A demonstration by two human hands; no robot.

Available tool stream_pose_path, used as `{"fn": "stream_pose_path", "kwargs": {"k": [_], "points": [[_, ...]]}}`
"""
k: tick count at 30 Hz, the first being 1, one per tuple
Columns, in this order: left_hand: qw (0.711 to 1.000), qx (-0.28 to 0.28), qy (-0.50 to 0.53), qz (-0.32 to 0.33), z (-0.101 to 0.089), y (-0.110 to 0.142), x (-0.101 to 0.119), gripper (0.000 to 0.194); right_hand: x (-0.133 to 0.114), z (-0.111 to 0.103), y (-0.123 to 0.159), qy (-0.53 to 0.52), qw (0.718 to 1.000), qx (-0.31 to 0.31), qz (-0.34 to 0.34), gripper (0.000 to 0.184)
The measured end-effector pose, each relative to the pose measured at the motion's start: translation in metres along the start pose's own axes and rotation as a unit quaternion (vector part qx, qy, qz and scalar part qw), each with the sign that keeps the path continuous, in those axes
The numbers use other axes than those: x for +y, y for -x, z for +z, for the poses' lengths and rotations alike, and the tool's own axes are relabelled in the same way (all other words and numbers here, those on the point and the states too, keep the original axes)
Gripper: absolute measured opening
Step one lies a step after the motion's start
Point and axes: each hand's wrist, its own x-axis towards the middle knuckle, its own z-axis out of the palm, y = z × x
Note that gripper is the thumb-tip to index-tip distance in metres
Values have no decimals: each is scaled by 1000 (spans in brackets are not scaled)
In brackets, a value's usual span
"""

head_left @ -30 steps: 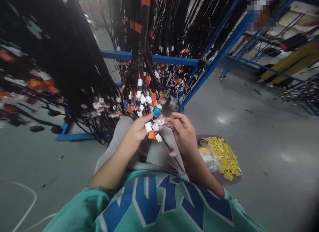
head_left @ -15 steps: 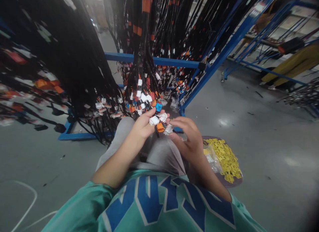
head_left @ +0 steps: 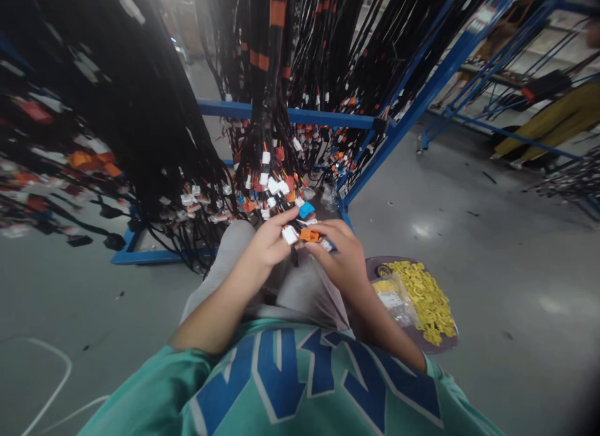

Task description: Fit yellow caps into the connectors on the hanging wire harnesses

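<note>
A bunch of wire-end connectors is held between my two hands above my lap. My left hand [head_left: 269, 241] is closed around the bunch, with a white connector [head_left: 290, 235] by its fingers and a blue connector [head_left: 306, 210] just beyond them. My right hand [head_left: 343, 252] pinches an orange connector [head_left: 309, 235] between thumb and fingers. More pale connectors lie partly hidden under the right fingers. Behind, the black wire harness [head_left: 269, 105] hangs down, its lower end full of white, red and orange connectors [head_left: 276, 186].
A blue metal rack [head_left: 323, 116] carries many hanging harnesses [head_left: 154, 111]. To my right on the floor, a tray [head_left: 450, 343] holds yellow plastic pieces [head_left: 424, 298] and a clear bag [head_left: 396, 302]. A person in mustard trousers [head_left: 555, 120] stands by another blue rack at far right.
My right hand has moved left and closed on the orange connector, which has turned and shifted slightly right. The blue connector has tipped and moved a little to the right.
</note>
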Motion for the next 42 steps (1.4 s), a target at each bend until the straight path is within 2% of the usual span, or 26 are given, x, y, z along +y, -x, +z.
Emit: {"fn": "stream_pose_path", "kwargs": {"k": [5, 11, 17, 23, 28, 31, 33, 35, 37, 38, 40, 42], "points": [[999, -16, -11, 36, -10, 5, -5, 11, -2, 0, -2, -40, 998, 10, 46, 18], [995, -51, -75, 35, -22, 9, -7, 40, -7, 2, -5, -47, 996, 22, 68, 21], [994, -59, -88, 34, -23, 8, -10, 37, -5, 5, -4, -49, 997, 15, 64, 26], [993, -54, -96, 34, -24, 5, -15, 39, 1, 12, 2, -39, 995, 34, 85, 27], [991, -6, -127, 33, -25, 3, -15, 45, 16, 4, 14, -47, 987, 55, 141, 38], [990, 5, -135, 28, -26, 4, -11, 48, 52, -23, 44, 12, 968, 93, 231, 38], [990, 7, -136, 30, -30, 4, -8, 48, 88, -52, 82, 99, 940, 94, 313, 36], [990, 2, -138, 36, -36, 3, -4, 48, 125, -84, 130, 185, 897, -7, 402, 31], [989, -11, -143, 43, -43, 1, -1, 47, 154, -113, 181, 280, 810, -131, 499, 27], [988, -20, -146, 45, -47, -1, 0, 48, 164, -124, 204, 289, 791, -147, 519, 23], [986, -39, -153, 46, -53, -2, 3, 48, 176, -135, 242, 290, 779, -159, 532, 21], [985, -49, -159, 44, -56, -3, 6, 48, 182, -130, 263, 288, 786, -147, 527, 19]]}}
